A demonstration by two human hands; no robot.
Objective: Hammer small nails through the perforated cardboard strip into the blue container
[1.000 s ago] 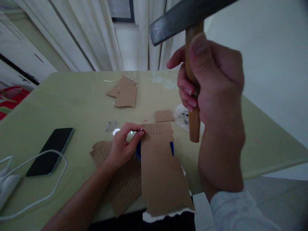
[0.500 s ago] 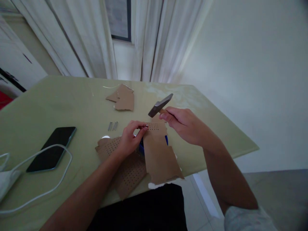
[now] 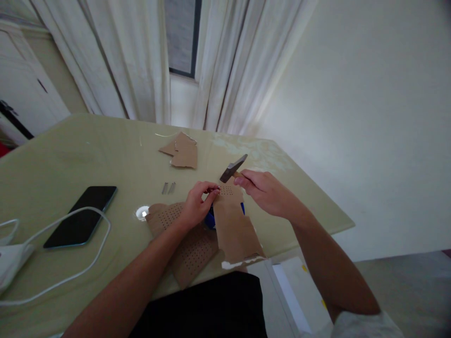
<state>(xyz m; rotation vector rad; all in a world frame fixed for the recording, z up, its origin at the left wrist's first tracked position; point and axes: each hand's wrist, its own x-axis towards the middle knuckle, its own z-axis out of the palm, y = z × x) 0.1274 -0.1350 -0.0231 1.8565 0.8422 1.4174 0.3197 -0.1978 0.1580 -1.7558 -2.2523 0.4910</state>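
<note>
My right hand (image 3: 266, 191) is closed around the wooden handle of a hammer (image 3: 233, 168), whose dark metal head hovers just above a strip of brown cardboard (image 3: 234, 225) with rows of small holes at its far end. My left hand (image 3: 199, 205) pinches something small, probably a nail, at the strip's left edge beside the holes. A blue object (image 3: 210, 219) shows under the strip. A second perforated cardboard piece (image 3: 186, 244) lies under my left wrist.
Several loose nails (image 3: 168, 188) and a small white round thing (image 3: 143, 213) lie on the pale green table (image 3: 88, 159). A black phone (image 3: 81, 215), a white cable (image 3: 70, 249) and more cardboard scraps (image 3: 181, 150) are further off. Curtains hang behind.
The hammer came down from high up close to the camera to just above the cardboard's holes. My left hand kept its pinch in place. The view pulled back and tilted up.
</note>
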